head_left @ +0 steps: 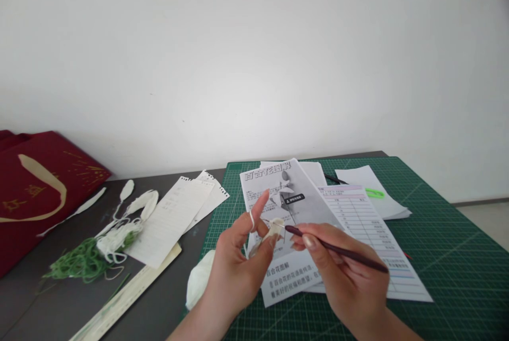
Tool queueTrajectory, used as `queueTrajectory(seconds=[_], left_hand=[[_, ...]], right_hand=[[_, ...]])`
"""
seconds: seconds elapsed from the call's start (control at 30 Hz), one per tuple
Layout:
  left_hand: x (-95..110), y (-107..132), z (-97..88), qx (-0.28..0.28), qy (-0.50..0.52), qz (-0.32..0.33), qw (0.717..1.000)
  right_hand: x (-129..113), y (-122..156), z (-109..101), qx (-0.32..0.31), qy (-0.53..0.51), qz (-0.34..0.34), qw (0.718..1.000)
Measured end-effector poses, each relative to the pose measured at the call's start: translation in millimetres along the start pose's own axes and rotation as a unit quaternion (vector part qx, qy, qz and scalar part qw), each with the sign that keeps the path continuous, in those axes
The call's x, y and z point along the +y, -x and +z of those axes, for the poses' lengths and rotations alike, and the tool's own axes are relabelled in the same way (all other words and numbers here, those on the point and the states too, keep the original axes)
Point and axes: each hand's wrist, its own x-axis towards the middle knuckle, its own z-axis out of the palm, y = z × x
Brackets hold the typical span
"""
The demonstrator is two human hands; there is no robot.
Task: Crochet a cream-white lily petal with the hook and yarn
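Observation:
My left hand pinches a small cream-white crochet piece between thumb and fingers, its index finger raised with white yarn looped around it. Wrapped around a crochet hook with a dark purple handle, my right hand points the metal tip leftward at the crochet piece. Whether the tip sits inside a stitch is too small to tell. A white ball of yarn lies left of my left wrist, partly hidden by it. Beneath both hands is a printed pattern sheet with a flower picture.
A green cutting mat carries a printed table sheet, white papers and a bright green clip-like item. Leftward lie notebook pages, a ruler, green yarn, white crocheted petals and a dark red bag.

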Motion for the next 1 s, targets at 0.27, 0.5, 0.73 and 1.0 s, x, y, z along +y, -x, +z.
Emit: queueTrajectory(seconds=[0.27, 0.5, 0.73, 1.0], left_hand=[[4, -2, 0.6, -0.066, 0.356, -0.143, 0.921], [6, -8, -9.8, -0.169, 0.418, -0.161, 0.878], [3, -10, -18.0, -0.191, 0.417, -0.188, 0.868], [2, -10, -23.8, -0.234, 0.405, -0.212, 0.858]], right_hand=[[1, -5, -7, -0.104, 0.021, -0.185, 0.977], [5, -5, -2, -0.029, -0.227, 0.094, 0.969], [7, -7, -7, -0.035, -0.306, 0.188, 0.933], [7, -15, -13, -0.046, -0.314, 0.182, 0.931]])
